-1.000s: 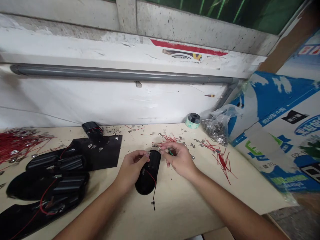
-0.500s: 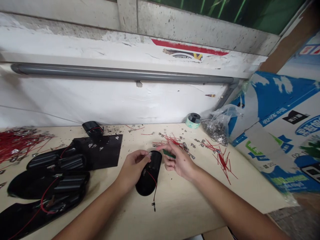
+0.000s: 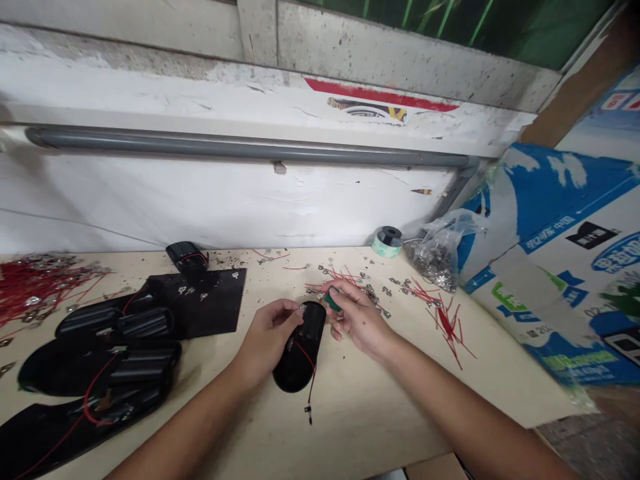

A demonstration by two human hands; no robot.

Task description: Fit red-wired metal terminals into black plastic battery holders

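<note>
A black plastic case with a rounded near end lies on the table in front of me. My left hand is closed at its left edge, thumb and index finger pinched by a small metal contact tab. From the case a red wire runs toward me and ends in another small metal piece. Right beside the case, my right hand grips a small green object between thumb and fingers; its kind is not clear.
Several more black cases sit at the left, near a heap of red wires with metal tabs. More red wires and loose tabs are scattered behind and to the right. A tape roll, a clear bag of metal parts and a blue-white carton border the right.
My right index finger, stretched out before, has curled in, and the green object now sits between thumb and fingers near the case. The left hand and case have hardly moved.
</note>
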